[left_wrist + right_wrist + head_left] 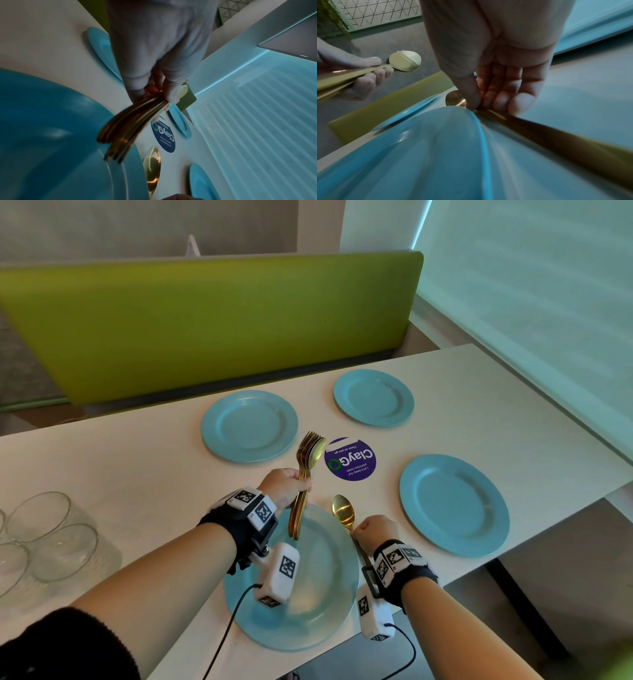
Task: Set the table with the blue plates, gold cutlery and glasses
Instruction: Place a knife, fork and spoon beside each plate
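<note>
Currently, a single gold spoon (343, 511) is pinched at its neck between thumb and fingertips (520, 102) of the right hand (371, 533), its bowl low over the table (137, 470) just right of the near blue plate (239, 611). A bundle of gold cutlery (303, 481) is gripped mid-handle by the curled left hand (284, 486), above the plate's far rim. Risks judged: spoon handle may catch the plate rim on release; bundle may slip or fan and strike the plate. Glasses (51, 539) stand unplaced at far left.
</note>
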Motion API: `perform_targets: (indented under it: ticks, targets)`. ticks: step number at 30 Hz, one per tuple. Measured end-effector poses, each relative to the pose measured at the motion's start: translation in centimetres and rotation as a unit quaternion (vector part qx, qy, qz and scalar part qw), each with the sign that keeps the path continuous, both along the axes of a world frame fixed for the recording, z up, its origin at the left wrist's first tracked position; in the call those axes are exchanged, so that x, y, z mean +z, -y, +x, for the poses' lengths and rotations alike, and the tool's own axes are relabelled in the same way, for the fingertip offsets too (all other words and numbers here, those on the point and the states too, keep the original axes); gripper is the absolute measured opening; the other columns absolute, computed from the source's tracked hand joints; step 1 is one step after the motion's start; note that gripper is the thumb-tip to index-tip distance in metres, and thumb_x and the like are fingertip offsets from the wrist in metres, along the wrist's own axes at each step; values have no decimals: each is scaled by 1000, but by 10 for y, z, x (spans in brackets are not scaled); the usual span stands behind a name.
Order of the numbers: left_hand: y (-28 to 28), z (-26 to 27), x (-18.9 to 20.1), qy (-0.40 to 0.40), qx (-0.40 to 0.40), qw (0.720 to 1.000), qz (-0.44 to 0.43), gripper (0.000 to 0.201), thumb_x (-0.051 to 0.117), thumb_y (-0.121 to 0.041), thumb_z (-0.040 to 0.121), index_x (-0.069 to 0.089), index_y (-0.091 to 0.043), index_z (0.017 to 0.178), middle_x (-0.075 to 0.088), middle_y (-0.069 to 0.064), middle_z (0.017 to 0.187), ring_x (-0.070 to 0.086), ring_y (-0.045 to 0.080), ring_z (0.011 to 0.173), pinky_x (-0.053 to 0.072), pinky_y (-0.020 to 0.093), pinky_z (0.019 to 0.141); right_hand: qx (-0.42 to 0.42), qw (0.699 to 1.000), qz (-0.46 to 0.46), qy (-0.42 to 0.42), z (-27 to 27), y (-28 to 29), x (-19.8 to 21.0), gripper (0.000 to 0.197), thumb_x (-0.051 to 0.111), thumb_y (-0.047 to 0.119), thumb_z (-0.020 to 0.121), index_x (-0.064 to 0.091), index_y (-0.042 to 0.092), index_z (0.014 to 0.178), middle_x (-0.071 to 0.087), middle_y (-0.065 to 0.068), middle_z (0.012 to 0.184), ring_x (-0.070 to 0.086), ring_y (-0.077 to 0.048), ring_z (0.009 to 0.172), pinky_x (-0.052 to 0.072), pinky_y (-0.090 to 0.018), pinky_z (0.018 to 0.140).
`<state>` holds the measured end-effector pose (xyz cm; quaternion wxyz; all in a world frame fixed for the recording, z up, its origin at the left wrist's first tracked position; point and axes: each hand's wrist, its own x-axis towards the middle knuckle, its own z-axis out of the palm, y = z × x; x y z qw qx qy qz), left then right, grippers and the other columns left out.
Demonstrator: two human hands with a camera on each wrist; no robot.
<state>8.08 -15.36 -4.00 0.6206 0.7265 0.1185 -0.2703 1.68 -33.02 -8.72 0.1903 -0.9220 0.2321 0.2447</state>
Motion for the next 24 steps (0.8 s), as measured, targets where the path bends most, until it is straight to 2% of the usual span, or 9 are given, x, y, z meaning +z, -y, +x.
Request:
perform_targets:
  ticks: [2,5,8,12,15,19,24]
  targets:
    - [0,1,-1,-2,1,1000,-2,13,61,-11,89,59,-11,76,61,5,76,58,22,62,55,37,74,-3,1000,0,6,-1,-1,1,14,52,23,84,59,13,78,58,-6,81,50,-22,75,43,-25,66]
    - [-1,3,-2,-8,1,1000,-3,13,61,-12,89,59,-11,76,60,5,74,57,21,60,55,34,71,-21,999,16,24,-3,-1,0,23,53,23,85,69,7,86,68,-9,88,55,-21,77,51,-29,75]
    - [-2,5,-1,-8,-4,1000,-6,12,61,-12,89,59,-11,77,60,4,75,57,20,59,54,30,64,-35,998,23,41,-5,-1,-2,21,55,21,85,71,9,89,69,-7,89,56,-19,78,51,-27,75]
    - [-5,6,2,-2,-11,1000,-10,13,60,-11,89,59,-11,76,60,4,74,57,20,61,53,31,67,-52,997,32,55,-6,-3,-3,16,55,20,86,70,14,88,71,-8,99,55,-18,79,51,-28,80]
    - [-7,5,2,-5,-16,1000,-11,13,60,-11,89,59,-11,76,59,5,74,57,20,61,53,31,67,-62,995,36,62,-8,-5,-3,19,55,19,86,71,12,91,71,-8,99,55,-18,79,51,-28,79]
    - [-10,5,0,-7,-18,1000,-7,13,60,-11,89,59,-11,76,59,5,74,57,20,62,54,34,73,-86,993,58,64,-14,0,-3,9,60,21,85,67,16,82,71,-6,98,56,-17,81,50,-27,78]
    - [-9,5,1,-8,-27,1000,-6,16,61,-12,89,59,-11,73,59,5,72,57,21,62,54,34,73,-97,991,75,58,-20,4,-2,15,66,23,83,71,16,96,70,-1,102,58,-14,88,46,-22,80]
